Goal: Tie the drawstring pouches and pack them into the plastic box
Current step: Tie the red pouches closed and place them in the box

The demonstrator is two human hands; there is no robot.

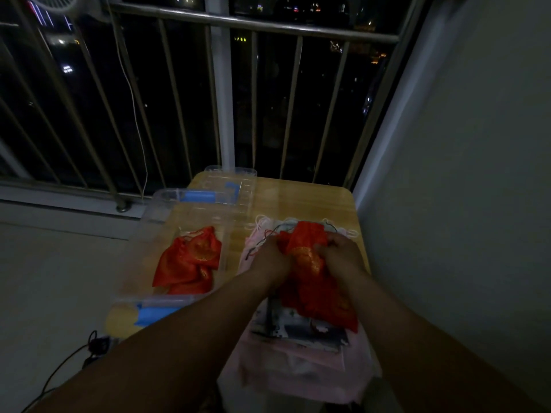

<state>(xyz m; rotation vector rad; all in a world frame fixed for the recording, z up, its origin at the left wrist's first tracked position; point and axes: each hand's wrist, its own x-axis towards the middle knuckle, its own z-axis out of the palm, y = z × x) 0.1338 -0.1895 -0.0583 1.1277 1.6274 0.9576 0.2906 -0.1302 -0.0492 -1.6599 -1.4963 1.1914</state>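
Dim wooden tabletop (304, 198): left hand (272, 259) and right hand (343, 253), each grip curled on the red pouch (308, 257); cinch evenly from both sides before knotting.

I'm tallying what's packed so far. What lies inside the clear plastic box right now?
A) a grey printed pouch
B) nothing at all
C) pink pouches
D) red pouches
D: red pouches lie in the clear plastic box; the left hand and right hand grip another red pouch over the pile beside it.
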